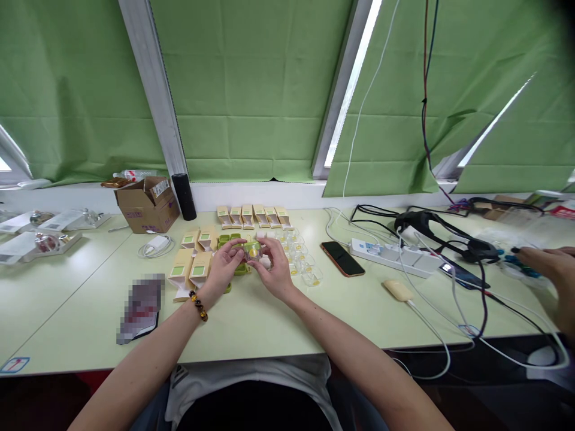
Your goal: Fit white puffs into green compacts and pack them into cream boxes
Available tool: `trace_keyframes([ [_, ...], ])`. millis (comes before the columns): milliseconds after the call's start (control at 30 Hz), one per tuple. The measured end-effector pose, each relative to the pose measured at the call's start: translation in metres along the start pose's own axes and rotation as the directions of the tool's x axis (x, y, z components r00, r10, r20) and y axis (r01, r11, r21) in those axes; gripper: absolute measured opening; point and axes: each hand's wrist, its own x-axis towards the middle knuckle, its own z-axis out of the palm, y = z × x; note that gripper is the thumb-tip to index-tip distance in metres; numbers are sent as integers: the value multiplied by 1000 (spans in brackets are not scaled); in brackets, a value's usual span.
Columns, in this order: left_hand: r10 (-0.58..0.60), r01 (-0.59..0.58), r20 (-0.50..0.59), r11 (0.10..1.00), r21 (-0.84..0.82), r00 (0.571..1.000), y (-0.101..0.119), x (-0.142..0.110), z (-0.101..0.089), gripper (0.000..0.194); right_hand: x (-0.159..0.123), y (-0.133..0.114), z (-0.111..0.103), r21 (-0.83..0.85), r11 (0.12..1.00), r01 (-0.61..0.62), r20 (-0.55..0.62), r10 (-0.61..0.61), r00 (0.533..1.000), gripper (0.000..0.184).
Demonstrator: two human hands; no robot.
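Note:
Between my two hands is a small clear jar with a green lid (252,250), raised a little above the table. My left hand (227,261) pinches its left side and my right hand (275,265) grips its right side. Several green lids or cases (241,269) lie partly hidden behind my left hand. To the right of my right hand stand several clear cups with yellow spots (302,261). Cream cartons with green squares (200,264) lie left of my left hand. A row of similar small cartons (254,216) stands behind.
A phone (342,258), a white power strip (395,257), a yellow mouse-like device (398,291) and tangled cables are on the right. At far right is another person's hand (550,269). A cardboard box (147,206), black cylinder (184,196) and blurred-out device (142,306) are on the left.

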Motion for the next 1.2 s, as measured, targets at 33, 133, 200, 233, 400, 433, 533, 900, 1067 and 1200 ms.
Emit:
trace_keyframes([
  [33, 0, 0, 1, 1000, 5, 1000, 0, 0, 0, 48, 0, 0, 0, -1, 1000, -4, 0, 4, 1000, 48],
  [133, 5, -4, -13, 1000, 16, 1000, 2, 0, 0, 49, 0, 1, 1, 14, 999, -29, 5, 29, 1000, 48],
  [200, 16, -15, -22, 999, 29, 1000, 2, 0, 0, 49, 0, 2, 2, 43, 998, -47, 8, 46, 999, 49],
  [233, 27, -25, -27, 999, 43, 999, 2, 0, 0, 49, -1, 2, 2, 60, 997, -53, 10, 52, 999, 50],
  [400, 129, -118, -72, 983, 143, 989, -1, 2, 0, 47, -3, 3, 6, 121, 987, -101, 16, 100, 995, 58],
  [433, 147, -134, -78, 979, 152, 986, -2, 2, 0, 48, -3, 3, 7, 136, 983, -123, 18, 122, 992, 58],
  [533, 164, -151, -74, 976, 158, 984, -1, 1, 1, 50, -2, 3, 7, 250, 947, -201, 50, 195, 980, 58],
  [900, 131, -121, -47, 978, 170, 990, 7, -4, 1, 38, 13, 3, -6, 788, 415, -454, 313, 364, 877, 44],
  [1067, 137, -128, -38, 975, 180, 990, 7, -4, 2, 35, 14, 4, -8, 844, 156, -513, 419, 405, 813, 29],
  [1200, 137, -129, -34, 974, 185, 990, 6, -4, 2, 35, 16, 7, -9, 831, 91, -548, 459, 445, 769, 22],
])
